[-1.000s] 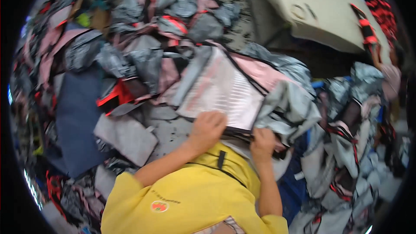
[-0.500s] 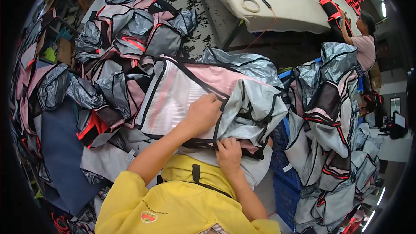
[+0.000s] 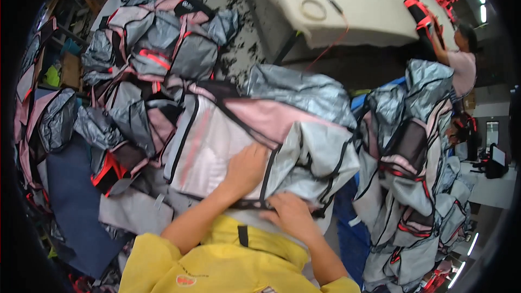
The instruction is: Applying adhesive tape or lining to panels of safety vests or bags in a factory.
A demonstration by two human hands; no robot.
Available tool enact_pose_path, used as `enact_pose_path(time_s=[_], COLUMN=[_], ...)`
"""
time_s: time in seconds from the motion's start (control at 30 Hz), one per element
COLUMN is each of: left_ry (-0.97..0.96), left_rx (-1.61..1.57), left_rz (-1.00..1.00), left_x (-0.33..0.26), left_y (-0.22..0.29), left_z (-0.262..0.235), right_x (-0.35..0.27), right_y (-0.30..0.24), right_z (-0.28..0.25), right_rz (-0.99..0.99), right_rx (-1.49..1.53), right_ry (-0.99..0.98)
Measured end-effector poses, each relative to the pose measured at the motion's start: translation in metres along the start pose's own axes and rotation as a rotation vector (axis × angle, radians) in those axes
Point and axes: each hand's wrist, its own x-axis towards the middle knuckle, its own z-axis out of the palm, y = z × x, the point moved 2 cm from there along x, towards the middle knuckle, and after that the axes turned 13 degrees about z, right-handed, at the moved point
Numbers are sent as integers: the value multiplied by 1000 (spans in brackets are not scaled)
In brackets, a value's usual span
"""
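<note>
In front of me, across my lap, lies a sewn bag shell [image 3: 209, 152] with a white mesh panel, pink side, silvery lining and black binding along its seams. My left hand [image 3: 247, 171] rests on the white panel beside the black seam, fingers stretched flat and pointing away from me. At the near bound edge is my right hand [image 3: 293, 214], its thumb apart from the fingers, which touch that edge. Slight blur hides the fingertips. The silvery, crumpled half of the shell bulges to the right of both hands.
Heaps of similar bag shells lie at left [image 3: 146, 49] and right [image 3: 401, 179]. A blue crate [image 3: 350, 239] stands beside my right arm. Beyond is a cream-covered table [image 3: 369, 11] with a tape roll [image 3: 313, 9]; a person [image 3: 461, 59] works at its far right.
My left hand has shifted down and left, off the black seam and onto the white panel. My right hand has moved slightly lower, its thumb now spread. The view has shifted slightly.
</note>
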Motion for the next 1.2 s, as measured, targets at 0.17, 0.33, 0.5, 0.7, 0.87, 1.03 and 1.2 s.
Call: enact_pose_path(time_s=[0.17, 0.33, 0.5, 0.7, 0.87, 1.03, 1.2], left_ry=[54, -49, 5, 1, -3, -112, -147], left_rx=[-135, -164, -172, -268, -384, -416, -296], left_rz=[-18, -126, -185, -220, -221, -275, -219], left_x=[-3, 3, 7, 13, 23, 11, 8], left_y=[-2, -4, -7, -17, -28, -32, -26], left_z=[-6, -9, -9, -9, -12, -12, -6], right_x=[89, 269, 378, 395, 293, 148, 55], right_y=[24, 69, 109, 140, 141, 66, 9], right_z=[-119, -226, -282, -316, -298, -199, -75], right_rz=[150, -194, -100, 86, 96, 30, 362], right_rx=[472, 149, -478, -376, 984, 1390, 907], right_ry=[130, 798, 939, 977, 856, 547, 245])
